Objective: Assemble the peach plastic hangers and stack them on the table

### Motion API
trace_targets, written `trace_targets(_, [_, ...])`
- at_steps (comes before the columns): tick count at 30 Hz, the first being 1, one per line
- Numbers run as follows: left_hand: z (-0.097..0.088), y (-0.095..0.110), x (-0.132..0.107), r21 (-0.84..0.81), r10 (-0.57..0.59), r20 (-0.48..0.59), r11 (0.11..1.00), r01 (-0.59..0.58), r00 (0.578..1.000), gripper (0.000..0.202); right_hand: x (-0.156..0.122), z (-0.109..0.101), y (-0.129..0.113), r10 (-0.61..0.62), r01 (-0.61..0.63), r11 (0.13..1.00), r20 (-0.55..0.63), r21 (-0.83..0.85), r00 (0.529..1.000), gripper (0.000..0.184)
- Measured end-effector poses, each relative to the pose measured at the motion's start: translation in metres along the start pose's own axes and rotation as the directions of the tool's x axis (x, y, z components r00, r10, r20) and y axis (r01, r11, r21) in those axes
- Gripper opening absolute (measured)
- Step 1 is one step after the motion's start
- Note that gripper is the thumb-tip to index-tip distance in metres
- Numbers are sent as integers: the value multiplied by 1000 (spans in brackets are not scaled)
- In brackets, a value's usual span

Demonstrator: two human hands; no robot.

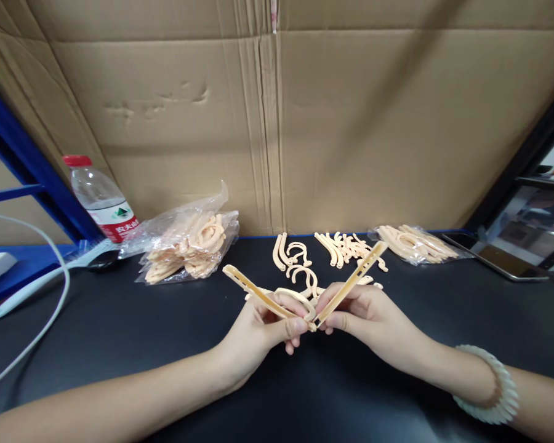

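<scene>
At the left, a white cable (68, 277) curves over the black bench (143, 326). Next stands a bottle (104, 203) with red cap, and beside it a transparent bag (189, 246) full of beige pieces. In the middle, the left hand (253, 335) pinches a left slotted strip (258, 294), which slopes up to the left. A curved hook (305, 299) sits between the strips, its lower end at the left fingertips. The right hand (381, 320), close to the other, grips a right slotted strip (351, 283), tilted up to the right. Loose pieces (331, 251) lie behind. Farther right are a smaller bag (415, 243) and, around the right wrist, a pale bracelet (487, 381).
</scene>
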State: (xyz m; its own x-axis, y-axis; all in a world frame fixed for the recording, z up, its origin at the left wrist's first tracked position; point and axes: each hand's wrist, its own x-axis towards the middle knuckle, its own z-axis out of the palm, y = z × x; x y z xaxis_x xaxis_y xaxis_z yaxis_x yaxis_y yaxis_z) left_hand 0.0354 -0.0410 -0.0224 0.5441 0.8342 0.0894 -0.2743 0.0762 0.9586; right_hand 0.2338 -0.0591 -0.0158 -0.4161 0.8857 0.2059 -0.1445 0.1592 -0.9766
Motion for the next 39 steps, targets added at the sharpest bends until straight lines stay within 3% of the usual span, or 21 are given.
trace_targets(6, [-1,-3,-1,-3,-4,9,1000,4,1000,8,1,4,4,20,-20,1000,9,1,1000,7])
trace_targets(11, [0,-5,-1,12,-16,-29,1000,16,999,11,-2,6,4,-49,39,986,-61,-161,997,13])
trace_targets(14, [0,-6,-1,15,-24,-31,1000,25,999,12,-3,6,1,-61,51,978,-46,-202,997,16])
trace_targets(24, [0,-3,0,26,-29,6,999,29,1000,11,0,6,0,13,-13,1000,43,-7,999,2])
trace_targets(28, [2,-2,-2,16,-33,-6,999,33,999,12,-1,9,1,47,-48,998,26,31,999,8])
trace_targets(39, [11,-3,-7,18,-20,-152,1000,23,988,20,-8,16,10,-30,21,994,-88,-105,996,11])
